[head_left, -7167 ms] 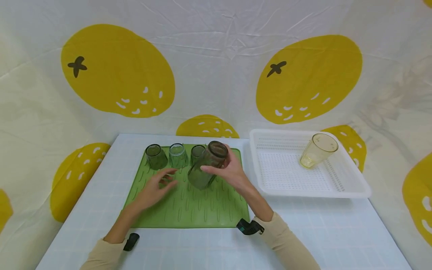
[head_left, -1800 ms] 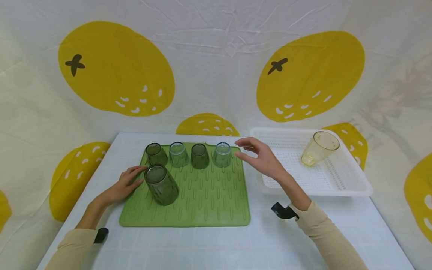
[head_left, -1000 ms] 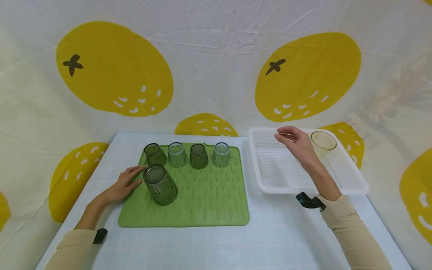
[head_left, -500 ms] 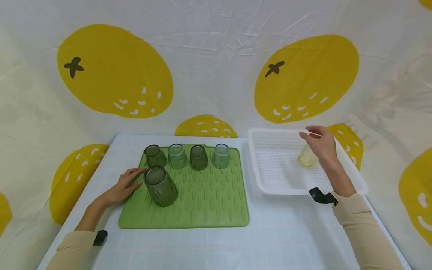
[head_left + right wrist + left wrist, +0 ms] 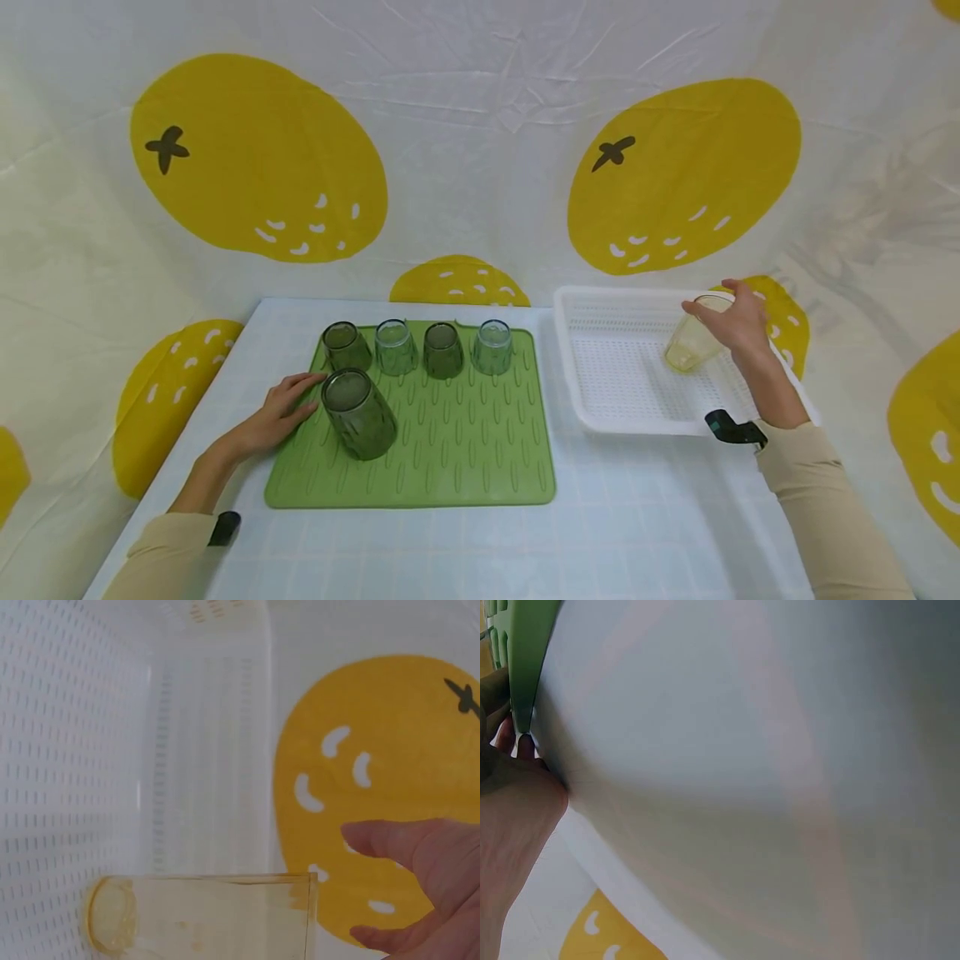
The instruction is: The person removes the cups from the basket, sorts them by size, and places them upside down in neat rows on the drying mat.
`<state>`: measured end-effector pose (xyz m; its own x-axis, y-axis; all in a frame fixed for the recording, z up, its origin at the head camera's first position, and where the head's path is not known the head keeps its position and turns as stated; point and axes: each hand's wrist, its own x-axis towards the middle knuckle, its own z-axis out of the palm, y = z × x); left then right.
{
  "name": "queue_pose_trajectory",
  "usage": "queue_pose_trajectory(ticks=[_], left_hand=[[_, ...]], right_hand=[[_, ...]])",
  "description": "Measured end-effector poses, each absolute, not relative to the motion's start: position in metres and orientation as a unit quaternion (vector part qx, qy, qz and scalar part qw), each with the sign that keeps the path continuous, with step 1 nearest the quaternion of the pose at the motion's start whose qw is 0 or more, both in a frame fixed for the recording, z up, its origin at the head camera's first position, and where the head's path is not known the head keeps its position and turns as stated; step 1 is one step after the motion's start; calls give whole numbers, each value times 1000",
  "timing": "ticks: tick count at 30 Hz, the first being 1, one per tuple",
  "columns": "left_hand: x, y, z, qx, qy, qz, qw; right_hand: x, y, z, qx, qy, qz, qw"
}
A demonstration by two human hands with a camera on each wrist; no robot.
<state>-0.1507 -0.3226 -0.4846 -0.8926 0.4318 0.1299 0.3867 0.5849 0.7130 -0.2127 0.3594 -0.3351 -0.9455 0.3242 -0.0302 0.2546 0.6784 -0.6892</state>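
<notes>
A tall yellow-tinted glass (image 5: 690,343) stands mouth up in a white plastic basket (image 5: 581,400) on the right. My right hand (image 5: 742,325) is at its rim, thumb and fingers spread. In the right wrist view a gap shows between that hand (image 5: 442,877) and the glass rim (image 5: 311,915). My left hand (image 5: 272,417) rests at the left edge of a green drying mat (image 5: 465,450), fingers loosely extended. Beside its fingertips a large dark grey-green glass (image 5: 362,423) stands upside down on the mat.
Along the mat's back edge stand small upturned glasses: a dark one (image 5: 348,350), a pale bluish one (image 5: 396,350), another dark one (image 5: 443,354) and another pale bluish one (image 5: 492,350). Behind the table hangs a white cloth with yellow fruit prints (image 5: 262,167).
The large dark glass, earlier in my right hand, now stands upside down at the mat's left. My right hand has since moved right, across the basket to the yellow glass. My left hand stays still lately.
</notes>
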Motion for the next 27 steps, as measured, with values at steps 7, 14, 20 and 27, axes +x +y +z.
queue_pose_trajectory(ticks=[7,14,20,27], left_hand=[[-150,-322,-487,234,892,388,9],[-153,-323,-486,230,893,386,24],[-153,-325,-490,239,893,382,14],[-152,-323,-484,227,894,385,28]], right_hand=[[-216,372,-339,-173,-927,333,-21],[-217,388,-347,-180,-908,373,-61],[-217,395,-347,-195,-901,374,-107],[-218,401,-352,-150,-903,386,-117]])
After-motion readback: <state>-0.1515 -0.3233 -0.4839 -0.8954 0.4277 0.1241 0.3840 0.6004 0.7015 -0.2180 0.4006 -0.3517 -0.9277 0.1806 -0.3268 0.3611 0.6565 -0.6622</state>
